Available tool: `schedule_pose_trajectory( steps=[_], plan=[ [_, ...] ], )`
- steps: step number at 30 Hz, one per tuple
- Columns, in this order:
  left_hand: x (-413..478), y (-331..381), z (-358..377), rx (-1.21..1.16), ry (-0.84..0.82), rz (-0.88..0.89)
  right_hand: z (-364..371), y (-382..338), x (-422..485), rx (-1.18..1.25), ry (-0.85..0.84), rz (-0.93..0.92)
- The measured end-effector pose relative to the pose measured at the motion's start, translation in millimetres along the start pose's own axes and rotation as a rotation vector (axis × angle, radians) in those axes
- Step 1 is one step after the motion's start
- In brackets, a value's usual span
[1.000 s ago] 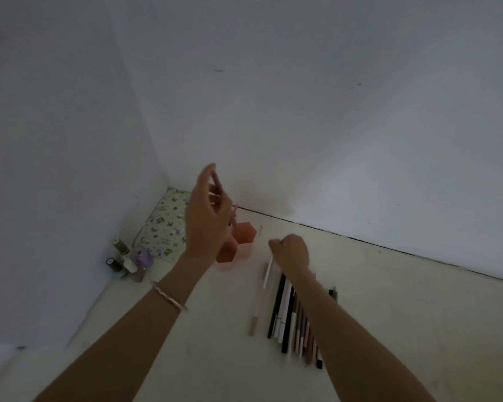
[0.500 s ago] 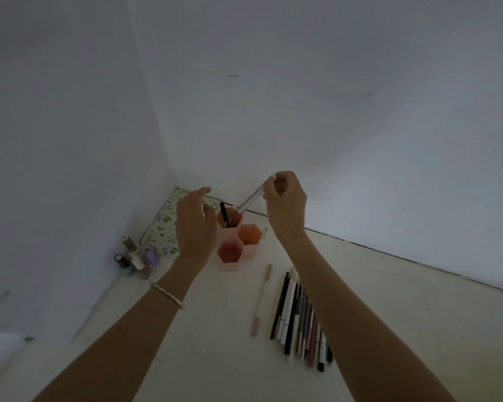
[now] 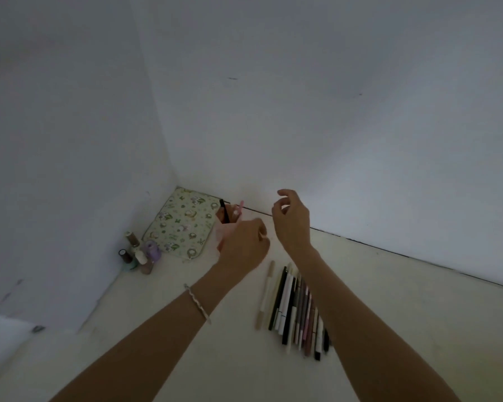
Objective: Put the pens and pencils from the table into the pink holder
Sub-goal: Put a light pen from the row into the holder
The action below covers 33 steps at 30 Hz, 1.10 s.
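Pens and pencils (image 3: 295, 309) lie in a tight row on the pale table (image 3: 418, 314), side by side and touching, partly hidden under the right forearm. One beige pen (image 3: 265, 294) lies just left of the row, apart from it. The pink holder (image 3: 220, 227) stands near the back wall in the corner area, mostly hidden behind the left hand (image 3: 244, 243). A black pen (image 3: 224, 211) and a pink-and-white pen (image 3: 239, 209) stand tilted in its rear compartment.

Left hand: fingers curled, in front of the holder; whether it grasps the holder cannot be told. A bracelet (image 3: 198, 304) sits on that wrist. Right hand (image 3: 292, 220): raised above the table just right of the holder, fingers loosely bent, thumb and forefinger apart, holding nothing.

A floral pouch (image 3: 183, 224) lies flat left of the holder. Several nail polish bottles (image 3: 137, 253) stand clustered beside its near-left corner.
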State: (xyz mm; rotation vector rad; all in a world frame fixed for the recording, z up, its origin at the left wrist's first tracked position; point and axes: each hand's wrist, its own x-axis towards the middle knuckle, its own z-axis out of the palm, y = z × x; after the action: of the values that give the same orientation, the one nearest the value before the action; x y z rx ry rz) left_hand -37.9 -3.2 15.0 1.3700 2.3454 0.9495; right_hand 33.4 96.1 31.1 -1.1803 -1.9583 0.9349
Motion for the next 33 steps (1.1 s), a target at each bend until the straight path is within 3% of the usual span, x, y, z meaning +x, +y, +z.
schedule_pose_trajectory(
  steps=[4, 9, 17, 19, 24, 27, 33],
  plan=[
    [-22.7, -6.5, 56.4, 0.249, -0.321, -0.097, -33.0, 25.4, -2.4, -0.041, -0.02, 0.081],
    [-38.6, -11.4, 88.9, 0.361, -0.404, -0.221, -52.4, 58.0, -13.1, -0.168, -0.138, 0.162],
    [-38.9, -4.3, 97.6, 0.365, -0.366, -0.189, -36.3, 78.0, -29.0, -0.251, -0.302, 0.283],
    [-32.2, -2.0, 89.6, 0.276, -0.334, -0.202, -33.3, 81.1, -29.1, -0.275, -0.289, 0.323],
    [3.9, 12.7, 43.5, -0.069, -0.071, -0.086, -26.1, 94.8, -24.9, -0.509, -0.333, 0.466],
    [14.6, 19.0, 20.8, -0.117, 0.051, 0.001, -17.1, 103.0, -30.8, -0.595, -0.401, 0.507],
    [11.6, 11.4, 10.4, -0.247, 0.051, -0.003, 0.5, 115.6, -43.1, -0.566, -0.373, 0.491]
  ],
)
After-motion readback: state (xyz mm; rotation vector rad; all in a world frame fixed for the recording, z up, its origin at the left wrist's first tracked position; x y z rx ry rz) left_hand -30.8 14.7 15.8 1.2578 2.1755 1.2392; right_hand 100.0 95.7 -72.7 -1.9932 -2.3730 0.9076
